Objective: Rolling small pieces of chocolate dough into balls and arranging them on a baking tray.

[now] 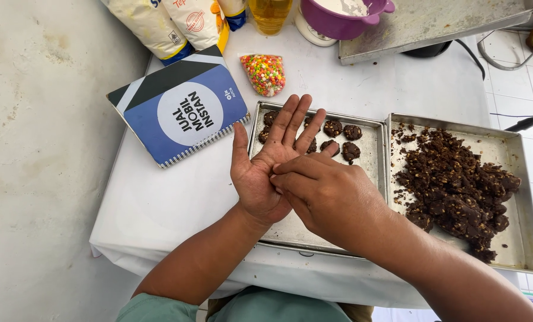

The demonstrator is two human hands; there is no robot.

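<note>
My left hand (265, 170) is held palm up with its fingers spread, above the left end of a metal baking tray (370, 170). My right hand (332, 200) lies across it, fingertips pressed into the left palm; anything between them is hidden. Several round dark chocolate cookies (342, 136) sit at the far end of that tray, just beyond my fingers. To the right stands a second metal tray (519, 203) with a heap of dark crumbly chocolate dough (457, 188).
A blue spiral notebook (180, 113) lies at the left on the white tablecloth. Behind are a bag of coloured sprinkles (265, 74), flour bags (162, 24), a bottle of yellow liquid (270, 12), a purple bowl (344, 18) and a large metal sheet (433, 24).
</note>
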